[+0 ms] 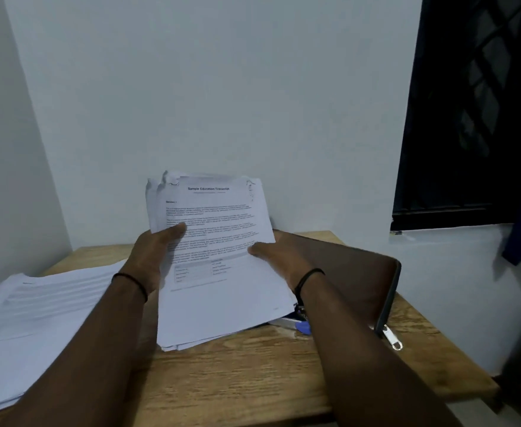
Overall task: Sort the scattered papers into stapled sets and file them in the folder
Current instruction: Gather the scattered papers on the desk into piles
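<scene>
Both hands hold up a stack of printed papers (219,291) above the middle of the wooden table (253,371); the top sheet is headed "Sample Education Transcript". My left hand (153,257) grips the stack's left edge with the thumb on the top sheet. My right hand (276,260) grips the right edge, thumb on top. A dark brown zip folder (354,272) lies shut on the table to the right, its zip pull hanging at the front. A blue object (303,327), possibly a stapler, peeks out from under the stack.
A second pile of white papers (31,328) lies spread over the table's left end and overhangs its edge. White walls close in behind and at the left. A dark window (468,112) with a sill is at the right.
</scene>
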